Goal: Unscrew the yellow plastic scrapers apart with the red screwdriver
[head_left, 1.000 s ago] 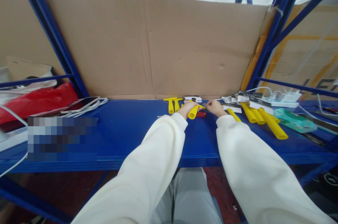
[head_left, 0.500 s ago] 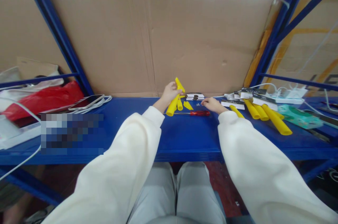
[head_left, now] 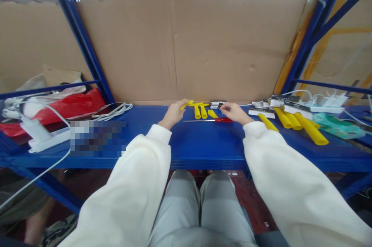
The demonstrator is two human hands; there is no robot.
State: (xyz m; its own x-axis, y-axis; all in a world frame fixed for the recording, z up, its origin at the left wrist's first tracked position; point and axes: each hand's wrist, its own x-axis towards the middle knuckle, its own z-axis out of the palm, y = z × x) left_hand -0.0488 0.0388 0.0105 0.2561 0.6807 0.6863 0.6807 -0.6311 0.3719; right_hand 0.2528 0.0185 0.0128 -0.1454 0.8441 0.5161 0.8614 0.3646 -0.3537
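Note:
My left hand (head_left: 173,113) is closed round a yellow piece (head_left: 187,104), whose end sticks out beyond the fingers. Right beside it, two yellow tube-shaped pieces (head_left: 200,111) lie on the blue table (head_left: 203,142), with a smaller yellow piece (head_left: 213,114) to their right. A screwdriver with a red handle (head_left: 223,120) rests in front of them. My right hand (head_left: 231,111) hovers above that handle, fingers pinched together; anything between them is too small to make out. Small black-and-white boxes (head_left: 215,104) are just behind it.
More yellow tubes (head_left: 310,128) and boxes (head_left: 292,107) lie at the right, near a green packet (head_left: 338,126) and a white power strip (head_left: 327,107). A red bag (head_left: 72,107), a phone (head_left: 109,109) and cables are at the left. Cardboard (head_left: 215,53) stands behind.
The yellow piece in my left hand has gone from slanting across in front of the fingers to lying mostly behind them, beside the other pieces. The view has shifted slightly. My right hand stays pinched.

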